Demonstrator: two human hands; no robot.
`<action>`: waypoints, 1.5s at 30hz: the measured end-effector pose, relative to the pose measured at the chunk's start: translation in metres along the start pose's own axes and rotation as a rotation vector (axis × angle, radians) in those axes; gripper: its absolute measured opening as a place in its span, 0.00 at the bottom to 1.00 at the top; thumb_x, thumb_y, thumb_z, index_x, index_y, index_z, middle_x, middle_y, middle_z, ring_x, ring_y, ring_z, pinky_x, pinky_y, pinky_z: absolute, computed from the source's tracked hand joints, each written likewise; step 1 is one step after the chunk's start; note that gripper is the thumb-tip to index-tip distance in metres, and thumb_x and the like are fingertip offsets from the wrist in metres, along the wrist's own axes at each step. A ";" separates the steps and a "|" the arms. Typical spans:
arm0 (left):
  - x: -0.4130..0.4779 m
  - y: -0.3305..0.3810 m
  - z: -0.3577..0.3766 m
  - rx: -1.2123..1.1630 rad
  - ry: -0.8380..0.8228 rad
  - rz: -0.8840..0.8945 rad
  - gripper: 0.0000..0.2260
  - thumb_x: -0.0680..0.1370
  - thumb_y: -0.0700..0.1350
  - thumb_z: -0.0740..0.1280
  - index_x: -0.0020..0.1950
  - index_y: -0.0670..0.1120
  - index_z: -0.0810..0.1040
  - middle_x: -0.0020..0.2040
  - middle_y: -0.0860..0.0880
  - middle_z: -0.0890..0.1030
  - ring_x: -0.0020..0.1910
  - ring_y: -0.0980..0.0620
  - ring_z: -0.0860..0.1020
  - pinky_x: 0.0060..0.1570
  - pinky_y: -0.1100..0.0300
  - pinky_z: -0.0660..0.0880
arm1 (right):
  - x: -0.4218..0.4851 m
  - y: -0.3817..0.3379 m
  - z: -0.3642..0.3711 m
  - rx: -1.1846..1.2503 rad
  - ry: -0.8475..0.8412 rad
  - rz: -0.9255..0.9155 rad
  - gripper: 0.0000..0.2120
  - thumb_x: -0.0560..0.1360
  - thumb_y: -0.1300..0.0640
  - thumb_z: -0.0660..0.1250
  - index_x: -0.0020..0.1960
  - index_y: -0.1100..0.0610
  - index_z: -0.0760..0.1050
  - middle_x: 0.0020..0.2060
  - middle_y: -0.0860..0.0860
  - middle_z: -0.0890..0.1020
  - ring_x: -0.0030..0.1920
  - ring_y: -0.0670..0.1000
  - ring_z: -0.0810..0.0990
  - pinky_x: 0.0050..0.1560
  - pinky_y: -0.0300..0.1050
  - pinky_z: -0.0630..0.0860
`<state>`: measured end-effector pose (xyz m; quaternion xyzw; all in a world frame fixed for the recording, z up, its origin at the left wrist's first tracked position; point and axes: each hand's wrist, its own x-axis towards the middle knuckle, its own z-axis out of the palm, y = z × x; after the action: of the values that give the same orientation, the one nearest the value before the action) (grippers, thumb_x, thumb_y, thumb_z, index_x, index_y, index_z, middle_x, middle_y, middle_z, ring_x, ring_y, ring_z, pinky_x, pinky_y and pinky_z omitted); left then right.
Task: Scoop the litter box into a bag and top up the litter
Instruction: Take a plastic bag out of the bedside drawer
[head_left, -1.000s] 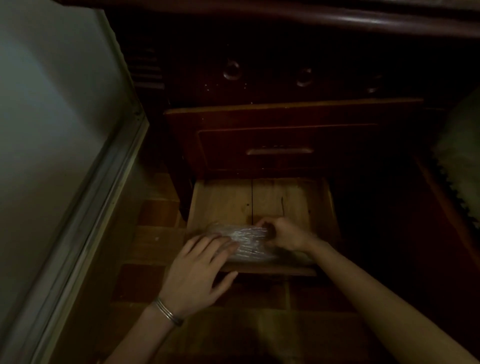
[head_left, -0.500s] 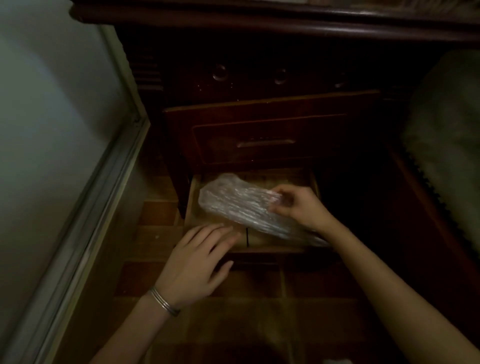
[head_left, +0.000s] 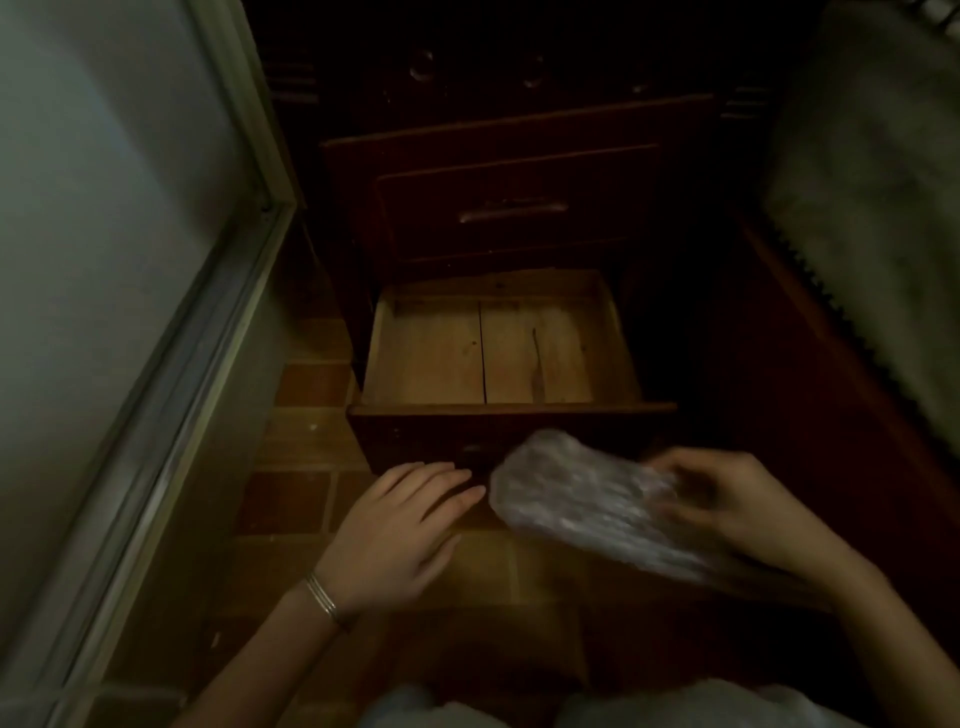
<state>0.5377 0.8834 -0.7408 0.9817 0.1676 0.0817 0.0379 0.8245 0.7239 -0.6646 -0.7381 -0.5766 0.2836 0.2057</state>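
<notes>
We hold a crumpled clear plastic bag (head_left: 587, 504), bunched into a long bundle, in our right hand (head_left: 727, 512); it slants from near right to far left, just nearer than the pulled-out drawer (head_left: 509, 409).

A person's right hand (head_left: 727, 504) grips a crumpled clear plastic bag (head_left: 576, 499) in front of an open wooden drawer (head_left: 509, 410), while the braceleted left hand (head_left: 400, 530), fingers extended, hovers just beside it above a tiled floor (head_left: 296, 499).
</notes>
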 end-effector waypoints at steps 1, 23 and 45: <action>0.000 0.001 0.006 -0.007 -0.004 -0.002 0.20 0.76 0.54 0.58 0.67 0.51 0.71 0.63 0.52 0.75 0.64 0.53 0.72 0.65 0.55 0.65 | -0.008 0.010 0.012 0.001 -0.043 0.035 0.13 0.70 0.59 0.72 0.49 0.44 0.77 0.43 0.39 0.81 0.46 0.34 0.78 0.48 0.29 0.73; 0.073 0.017 0.091 0.025 0.080 -0.074 0.25 0.74 0.53 0.62 0.69 0.45 0.69 0.64 0.49 0.75 0.62 0.52 0.73 0.65 0.56 0.67 | 0.012 0.062 0.130 -0.004 -0.195 0.147 0.15 0.74 0.60 0.67 0.58 0.48 0.74 0.46 0.36 0.74 0.45 0.30 0.73 0.47 0.23 0.69; 0.152 -0.030 0.091 0.144 0.048 -0.175 0.27 0.74 0.54 0.58 0.72 0.46 0.63 0.61 0.49 0.71 0.57 0.49 0.69 0.59 0.54 0.67 | 0.062 0.068 0.092 0.061 -0.012 0.188 0.13 0.72 0.61 0.70 0.55 0.52 0.76 0.44 0.43 0.79 0.46 0.40 0.78 0.44 0.22 0.69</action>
<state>0.6856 0.9588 -0.8108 0.9613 0.2589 0.0892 -0.0298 0.8253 0.7651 -0.7880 -0.7806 -0.4971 0.3235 0.1972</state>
